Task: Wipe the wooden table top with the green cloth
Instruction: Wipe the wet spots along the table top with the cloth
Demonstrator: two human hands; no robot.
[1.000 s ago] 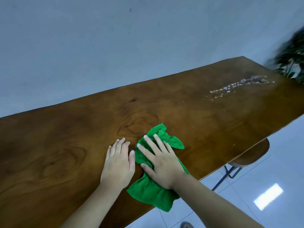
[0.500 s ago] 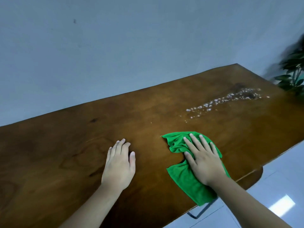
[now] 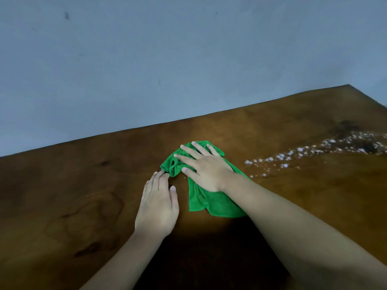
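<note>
Right grip (image 3: 207, 170): open, flat, palm down on the green cloth (image 3: 211, 204). Fingers straight and spread, pressing the fabric onto the bench (image 3: 83, 185); nothing curled round it.

Left grip (image 3: 158, 206): also open, flat, palm down on bare wood, fingers straight and close together. Its fingertips reach the bunched left edge of the cloth; touching or just beside, cannot tell which.

Head view, cloth: bright green, soft, napped fabric, crumpled. It is gathered into folds at the left under the right fingers. A looser flap trails toward the near side beneath the right wrist and forearm. It lies toward the far edge of the bench, about midway along the visible length.

Bench: dark brown wood with a smooth, slightly glossy finish. Swirling grain and knot rings show at the left part.

White specks (image 3: 314, 151): small irregular crumbs in a loose streak, running from just right of the cloth toward the right end. A dull dark patch (image 3: 347, 130) sits near the far right corner.

Wall (image 3: 167, 59): plain pale blue-grey, matte, with a few small marks, directly behind the far edge.
</note>
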